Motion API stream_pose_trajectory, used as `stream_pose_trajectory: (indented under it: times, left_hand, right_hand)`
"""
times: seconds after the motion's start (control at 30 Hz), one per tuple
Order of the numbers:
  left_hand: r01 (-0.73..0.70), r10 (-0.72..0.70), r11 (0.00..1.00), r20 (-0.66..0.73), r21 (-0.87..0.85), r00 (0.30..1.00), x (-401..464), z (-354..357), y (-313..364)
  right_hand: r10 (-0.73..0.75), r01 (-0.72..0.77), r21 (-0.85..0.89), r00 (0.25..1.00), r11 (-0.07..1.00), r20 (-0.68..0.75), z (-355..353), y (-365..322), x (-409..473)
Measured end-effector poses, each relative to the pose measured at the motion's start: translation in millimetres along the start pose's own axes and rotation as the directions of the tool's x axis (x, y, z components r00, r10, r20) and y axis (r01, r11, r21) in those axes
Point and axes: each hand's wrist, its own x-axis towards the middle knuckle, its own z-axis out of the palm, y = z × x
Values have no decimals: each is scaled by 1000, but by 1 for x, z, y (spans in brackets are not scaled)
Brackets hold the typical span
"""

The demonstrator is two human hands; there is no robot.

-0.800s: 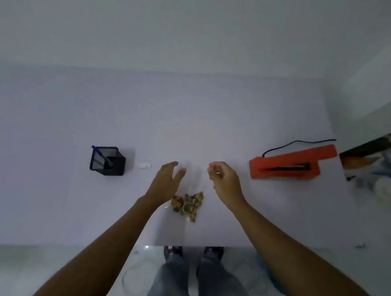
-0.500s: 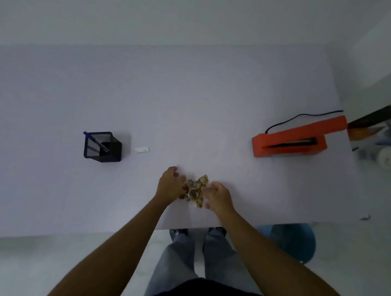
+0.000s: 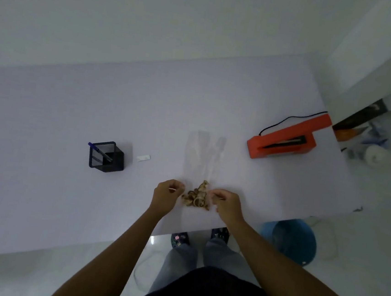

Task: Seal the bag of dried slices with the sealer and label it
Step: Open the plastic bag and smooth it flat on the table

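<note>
Two hands gripped the near end of a clear bag of dried slices on a white table.

From the left: a black mesh pen holder (image 3: 107,155) with a blue pen stood beside a small white label (image 3: 143,157). The left hand (image 3: 166,195) and right hand (image 3: 227,204) were each curled, pinching the bag (image 3: 204,153) on either side of the dried slices (image 3: 197,195). Farther right lay the orange sealer (image 3: 286,141) with its black cord.
</note>
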Motion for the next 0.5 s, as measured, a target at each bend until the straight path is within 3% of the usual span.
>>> stream_pose_trajectory:
  times: [0.17,0.37,0.5]
  left_hand:
    - [-240,243,969,-30,59,970,-10,-11,7]
    - [-329,334,937,-17,120,943,-7,-10,12]
    - [-379,379,912,28,155,925,-1,-9,11]
  right_hand:
    - [-174,172,-26,979,985,-109,-11,-8,-11]
    - [-197,194,-38,969,980,-146,-16,-16,-8]
    - [-202,194,-111,978,975,-60,-22,-10,3]
